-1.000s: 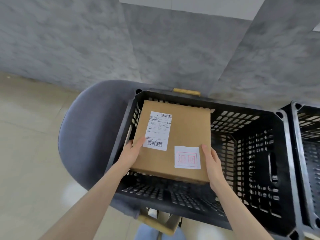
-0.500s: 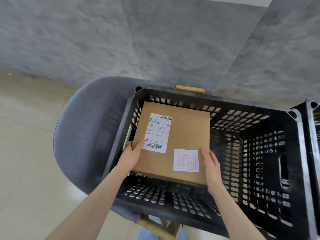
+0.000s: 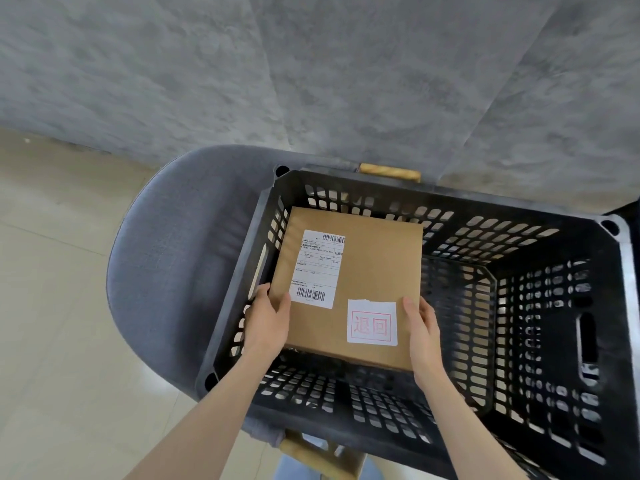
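A flat brown cardboard box [image 3: 374,271] sits low inside a black perforated plastic crate [image 3: 540,237], against the crate's left wall. It carries a white shipping label with barcodes and a white sticker with a red stamp. My left hand [image 3: 268,320] grips the box's near left edge, thumb on top. My right hand [image 3: 420,327] holds the near right edge, thumb lying along the top face. Both forearms reach down into the crate.
The crate rests on a grey upholstered chair [image 3: 173,271] with wooden legs [image 3: 389,172]. A second black crate's corner [image 3: 630,209] shows at the far right. Grey wall panels stand behind; pale floor tiles [image 3: 52,306] lie to the left.
The box has gone lower into the crate with both hands still on it. The view has shifted closer and a little rightward over the crate.
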Tool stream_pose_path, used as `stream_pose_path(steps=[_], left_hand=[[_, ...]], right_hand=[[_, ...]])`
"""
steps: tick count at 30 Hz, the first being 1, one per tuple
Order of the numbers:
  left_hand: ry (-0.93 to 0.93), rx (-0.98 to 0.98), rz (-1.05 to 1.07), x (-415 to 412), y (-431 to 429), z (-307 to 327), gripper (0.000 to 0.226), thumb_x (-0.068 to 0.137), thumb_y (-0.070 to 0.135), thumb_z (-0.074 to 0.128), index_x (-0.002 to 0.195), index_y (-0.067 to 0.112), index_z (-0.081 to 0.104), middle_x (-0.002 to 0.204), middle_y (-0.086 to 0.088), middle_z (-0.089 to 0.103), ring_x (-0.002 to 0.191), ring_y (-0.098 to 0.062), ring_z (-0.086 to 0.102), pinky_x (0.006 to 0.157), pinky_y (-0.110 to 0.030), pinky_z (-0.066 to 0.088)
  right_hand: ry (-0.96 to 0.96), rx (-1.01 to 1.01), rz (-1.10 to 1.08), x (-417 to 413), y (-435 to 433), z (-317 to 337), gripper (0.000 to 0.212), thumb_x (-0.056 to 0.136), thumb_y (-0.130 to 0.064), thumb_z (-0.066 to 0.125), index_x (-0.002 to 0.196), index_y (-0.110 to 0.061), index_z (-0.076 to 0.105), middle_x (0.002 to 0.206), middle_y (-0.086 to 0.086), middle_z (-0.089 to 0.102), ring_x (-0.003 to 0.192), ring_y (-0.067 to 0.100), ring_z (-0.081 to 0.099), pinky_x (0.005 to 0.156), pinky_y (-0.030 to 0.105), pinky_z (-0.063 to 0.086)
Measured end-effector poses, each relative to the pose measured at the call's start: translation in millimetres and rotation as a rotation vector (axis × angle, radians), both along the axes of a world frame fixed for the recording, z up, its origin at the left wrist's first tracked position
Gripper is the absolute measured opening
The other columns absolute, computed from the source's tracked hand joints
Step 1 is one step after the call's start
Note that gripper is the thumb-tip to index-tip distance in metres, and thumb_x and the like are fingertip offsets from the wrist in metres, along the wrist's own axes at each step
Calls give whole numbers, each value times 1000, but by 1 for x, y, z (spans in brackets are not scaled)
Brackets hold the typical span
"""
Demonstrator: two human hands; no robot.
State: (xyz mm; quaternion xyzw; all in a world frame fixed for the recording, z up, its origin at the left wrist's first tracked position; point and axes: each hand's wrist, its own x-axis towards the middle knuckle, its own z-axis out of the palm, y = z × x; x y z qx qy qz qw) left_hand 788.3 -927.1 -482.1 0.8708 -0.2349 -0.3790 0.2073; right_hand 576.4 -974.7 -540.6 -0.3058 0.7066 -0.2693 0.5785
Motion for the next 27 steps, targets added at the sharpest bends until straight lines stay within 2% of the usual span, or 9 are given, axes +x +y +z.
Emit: stream_pose_path(steps=[2,5,8,10,14,18,22,24,27], left_hand=[[-5,5,0,0,0,-1,48,99,31,47,143,14,33,126,-8,55,87,-13,50,63,-22,41],[-74,-30,32,-7,3,1,47,99,25,49,142,12,36,125,-10,58,103,-22,57,77,-28,46],[-178,-96,34,-15,8,1,45,94,8,54,138,11,44,128,-8,57,112,-24,58,91,-32,49],[-222,-88,-9,-18,10,-2,48,91,0,55,137,10,47,136,-8,50,115,-24,57,94,-32,49],[-232,-85,-24,-18,11,-6,51,88,-1,58,136,11,49,138,-7,49,114,-24,58,95,-38,51],[-209,-91,-42,-18,12,-5,51,87,1,59,136,12,49,133,-6,54,103,-25,63,88,-38,54],[-187,-47,-52,-14,13,2,51,90,10,59,138,16,46,117,-9,63,92,-26,65,79,-38,56],[-170,-31,-48,-14,12,11,51,91,14,59,140,18,44,114,-9,64,97,-25,63,82,-37,53],[-154,-21,-99,-17,9,32,50,93,20,58,141,17,42,130,-5,56,115,-21,54,82,-27,40]], right_hand=[[7,1,12,1,0,-2,52,96,-43,49,143,-23,36,140,2,47,118,12,43,95,30,30],[20,19,44,1,1,-6,55,98,-45,44,146,-24,31,145,3,43,128,18,40,98,32,28],[47,43,79,3,2,-9,56,98,-48,40,148,-26,27,148,3,41,134,22,37,105,38,27],[62,49,89,5,3,-9,56,99,-47,39,149,-25,26,148,3,40,135,24,37,107,40,27],[71,59,102,7,3,-11,57,99,-48,38,150,-25,24,150,4,39,137,25,35,109,42,25],[76,99,115,7,3,-13,60,98,-50,37,151,-27,20,151,5,37,138,27,32,112,46,23],[53,121,139,5,-2,-7,65,97,-48,42,153,-26,15,153,5,34,139,27,33,112,46,25],[70,98,159,4,-5,1,69,96,-44,47,153,-24,14,154,6,30,139,26,32,113,46,26],[103,55,178,2,-10,23,70,95,-38,53,153,-22,16,155,9,28,139,27,32,113,44,27]])
